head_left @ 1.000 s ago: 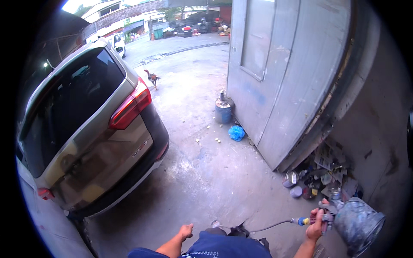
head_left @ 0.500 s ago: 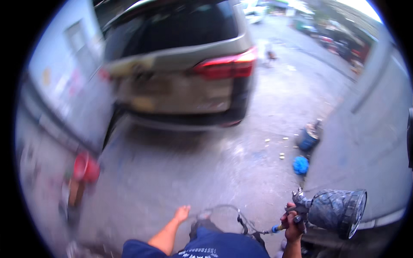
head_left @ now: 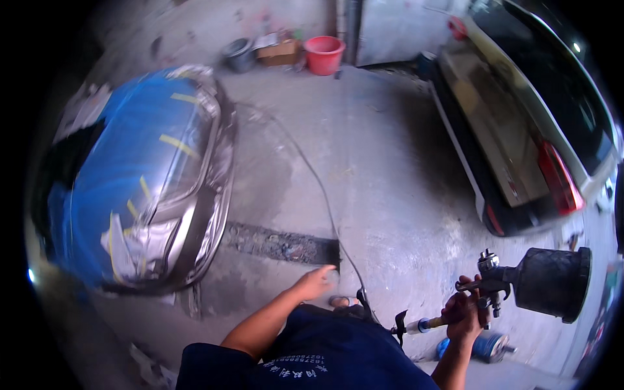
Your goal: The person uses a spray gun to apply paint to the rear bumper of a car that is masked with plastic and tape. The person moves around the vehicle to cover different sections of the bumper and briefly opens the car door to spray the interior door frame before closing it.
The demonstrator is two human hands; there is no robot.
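My right hand (head_left: pixel 467 317) is wrapped round the handle of a paint spray gun (head_left: pixel 495 281). Its large dark cup (head_left: pixel 552 284) lies sideways, pointing right. From the handle's lower end an air hose (head_left: pixel 318 179) passes in front of my body and trails across the floor to the left car. My left hand (head_left: pixel 315 284) hangs in the air before my waist, slightly blurred. Its fingers are partly stretched out and nothing shows in them. To its left stands a car (head_left: pixel 214 175) with a grey bumper end, largely covered by blue masking film (head_left: pixel 130 140) and strips of yellow tape.
A light SUV (head_left: pixel 507 140) with a red tail light stands at the right. By the far wall are a red bucket (head_left: pixel 324 55), a cardboard box (head_left: pixel 279 53) and a dark bucket (head_left: pixel 239 57). A blue container (head_left: pixel 491 348) lies beside my right forearm. A dark rough strip (head_left: pixel 286 247) crosses the concrete.
My view has swung left, so the SUV now sits at the right and the masked car has come in. The spray gun stays in my right hand; my left hand stays empty.
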